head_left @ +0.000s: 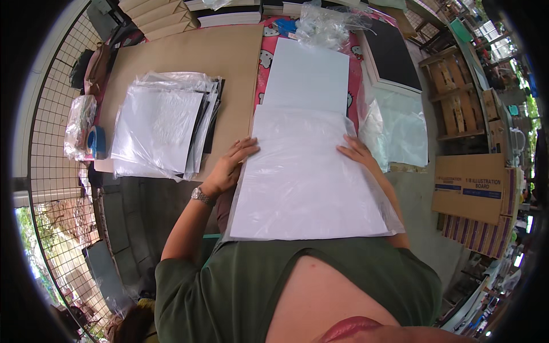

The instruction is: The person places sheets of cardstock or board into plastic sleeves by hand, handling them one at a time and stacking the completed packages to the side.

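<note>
A white board in a clear plastic sleeve [309, 183] lies before me, its near end against my shirt and its far end over the table. My left hand [233, 162] is closed on its left edge, with the fingertips over the plastic. On the opposite edge, my right hand [360, 153] holds the sleeve, its fingers lying over the top and its thumb not visible. A pale sheet [309, 74] extends from beneath the far end of the sleeve. To the left, a stack of plastic-sleeved white and black boards [160, 126] rests on a brown board [237, 86].
Crumpled clear plastic [326, 26] lies at the back. Black boards [392, 51] and clear plastic sleeves [400, 123] are at the right. A blue tape roll [96, 142] sits by the left table edge. Cardboard boxes [469, 186] and a wooden pallet [454, 97] stand farther right.
</note>
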Tool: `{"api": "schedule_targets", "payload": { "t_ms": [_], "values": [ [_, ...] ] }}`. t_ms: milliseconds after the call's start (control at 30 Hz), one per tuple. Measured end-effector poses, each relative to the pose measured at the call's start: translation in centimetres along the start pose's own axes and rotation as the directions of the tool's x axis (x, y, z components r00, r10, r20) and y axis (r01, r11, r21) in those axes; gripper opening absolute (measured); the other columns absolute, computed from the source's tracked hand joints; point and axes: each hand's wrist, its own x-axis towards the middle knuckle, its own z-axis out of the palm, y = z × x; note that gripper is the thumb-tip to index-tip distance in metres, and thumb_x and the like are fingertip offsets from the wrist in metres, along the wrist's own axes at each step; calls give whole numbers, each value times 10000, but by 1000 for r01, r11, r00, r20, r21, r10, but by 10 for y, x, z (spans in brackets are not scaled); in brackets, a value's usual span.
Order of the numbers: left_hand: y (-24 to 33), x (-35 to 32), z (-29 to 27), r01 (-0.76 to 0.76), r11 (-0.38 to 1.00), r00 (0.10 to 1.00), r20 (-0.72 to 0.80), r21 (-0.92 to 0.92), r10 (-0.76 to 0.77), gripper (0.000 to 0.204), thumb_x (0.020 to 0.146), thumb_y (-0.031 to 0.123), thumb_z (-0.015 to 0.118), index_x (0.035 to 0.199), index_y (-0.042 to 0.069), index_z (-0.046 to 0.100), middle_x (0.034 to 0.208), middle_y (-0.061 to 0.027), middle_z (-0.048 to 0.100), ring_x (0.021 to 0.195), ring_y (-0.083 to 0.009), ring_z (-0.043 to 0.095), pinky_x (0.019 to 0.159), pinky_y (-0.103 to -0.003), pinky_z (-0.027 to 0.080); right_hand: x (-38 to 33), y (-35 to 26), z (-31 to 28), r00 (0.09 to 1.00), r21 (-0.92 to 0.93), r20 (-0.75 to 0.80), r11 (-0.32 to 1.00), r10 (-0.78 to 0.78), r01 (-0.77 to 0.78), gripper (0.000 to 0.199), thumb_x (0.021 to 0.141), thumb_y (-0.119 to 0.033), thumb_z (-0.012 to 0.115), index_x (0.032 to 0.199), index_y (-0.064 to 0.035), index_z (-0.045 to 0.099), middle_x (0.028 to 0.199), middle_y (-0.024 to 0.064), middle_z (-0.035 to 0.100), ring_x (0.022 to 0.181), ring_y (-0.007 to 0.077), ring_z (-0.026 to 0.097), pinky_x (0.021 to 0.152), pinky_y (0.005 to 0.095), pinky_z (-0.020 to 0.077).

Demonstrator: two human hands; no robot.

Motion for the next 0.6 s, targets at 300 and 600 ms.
{"api": "schedule_targets", "payload": {
  "t_ms": [300, 600],
  "values": [
    [-19, 58, 7, -425, 854, 848, -462, -300, 259, 231, 846, 163, 533, 975, -16, 599, 1069, -168, 597, 1002, -249, 567, 874, -374, 429, 55, -18, -33, 838, 5, -529, 987, -134, 161, 257, 856, -203, 544, 1042, -29, 576, 1023, 100, 595, 897, 232, 559, 791, 351, 438],
    [-72, 96, 54, 192, 844, 807, -409, -501, -426, 206, 802, 104, 659, 956, -26, 615, 825, -63, 660, 764, -98, 581, 696, -250, 460, 89, 56, 56, 776, 193, -569, 962, 271, -194, 443, 821, -371, 627, 921, 57, 569, 753, 161, 608, 634, 282, 532, 643, 341, 440]
  ]
}}
